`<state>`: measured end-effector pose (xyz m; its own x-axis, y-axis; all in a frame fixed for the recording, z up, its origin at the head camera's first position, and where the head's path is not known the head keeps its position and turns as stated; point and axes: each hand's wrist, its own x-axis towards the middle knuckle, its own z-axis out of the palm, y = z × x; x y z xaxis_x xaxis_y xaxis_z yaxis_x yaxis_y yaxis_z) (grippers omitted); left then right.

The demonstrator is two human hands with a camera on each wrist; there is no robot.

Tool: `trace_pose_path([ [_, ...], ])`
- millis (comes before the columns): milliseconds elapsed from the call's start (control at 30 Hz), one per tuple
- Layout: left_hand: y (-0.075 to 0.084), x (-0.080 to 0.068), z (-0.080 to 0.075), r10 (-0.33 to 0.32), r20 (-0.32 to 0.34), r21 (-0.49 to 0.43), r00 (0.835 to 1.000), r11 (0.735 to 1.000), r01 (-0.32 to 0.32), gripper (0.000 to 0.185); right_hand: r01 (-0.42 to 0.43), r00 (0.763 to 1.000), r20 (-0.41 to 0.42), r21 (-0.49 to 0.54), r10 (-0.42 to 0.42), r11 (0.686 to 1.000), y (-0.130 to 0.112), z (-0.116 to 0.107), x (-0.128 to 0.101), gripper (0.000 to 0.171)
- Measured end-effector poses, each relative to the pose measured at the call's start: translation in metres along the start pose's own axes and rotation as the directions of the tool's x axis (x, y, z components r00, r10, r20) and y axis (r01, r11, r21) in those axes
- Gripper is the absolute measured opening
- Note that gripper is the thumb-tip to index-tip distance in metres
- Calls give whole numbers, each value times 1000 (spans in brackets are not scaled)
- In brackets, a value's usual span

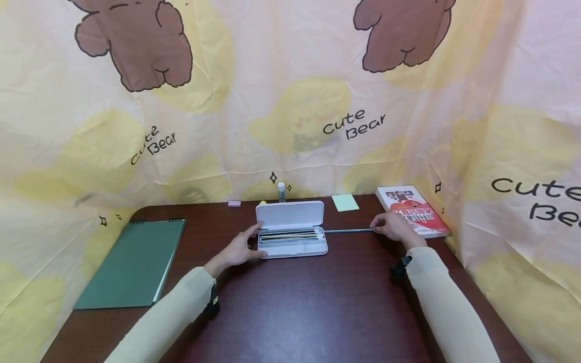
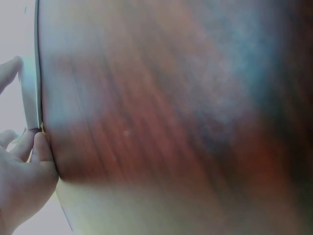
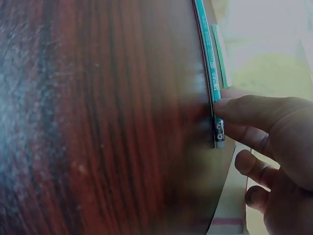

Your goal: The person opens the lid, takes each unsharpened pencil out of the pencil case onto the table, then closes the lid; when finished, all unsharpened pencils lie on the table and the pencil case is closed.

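A white pencil case [image 1: 281,250] lies with its lid [image 1: 289,214] raised, and several pencils [image 1: 290,236] lie in its back compartment. My left hand [image 1: 237,249] holds the case by its left end, thumb at the front corner and fingers toward the hinge side. In the left wrist view only the side of the case [image 2: 30,83] shows beside the fingers. Right of the case, a blue-green pencil [image 3: 211,63] lies low along the table, its other end by the case. My right hand [image 1: 393,227] pinches it near the eraser end between thumb and finger.
A book [image 1: 415,212] lies at the back right, close to the right hand. Behind the case stand a glue stick [image 1: 281,191], a pink eraser [image 1: 234,203] and light green sticky notes [image 1: 345,202]. A green notepad [image 1: 131,262] lies at the left. Printed cloth [image 1: 254,101] hangs around the table.
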<state>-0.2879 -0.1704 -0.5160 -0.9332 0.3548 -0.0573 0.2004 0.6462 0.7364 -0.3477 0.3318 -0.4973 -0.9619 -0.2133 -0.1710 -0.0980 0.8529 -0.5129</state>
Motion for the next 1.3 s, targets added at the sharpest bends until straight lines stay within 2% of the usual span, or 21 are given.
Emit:
trace_pose_path([
  [167,1,0,0,33,-1,-3,999,999,-33,100,-7,1000,-12,-15,7,1000,-4,0,1,14],
  [300,2,-1,0,25,-1,-4,1000,1000,-25,100,-6,1000,-13,16,6,1000,-11,-1,-2,19],
  [633,2,-2,1,4,3,-5,1000,1000,-4,99,99,994,-45,14,-98,995,-43,8,-4,23],
  [800,3,-2,0,14,-1,-6,1000,1000,-14,100,134,991,-16,39,-133,990,-62,16,-1,22],
  [1300,1,0,0,1,13,-9,1000,1000,-1,99,290,956,18,61,-292,955,-117,46,12,16],
])
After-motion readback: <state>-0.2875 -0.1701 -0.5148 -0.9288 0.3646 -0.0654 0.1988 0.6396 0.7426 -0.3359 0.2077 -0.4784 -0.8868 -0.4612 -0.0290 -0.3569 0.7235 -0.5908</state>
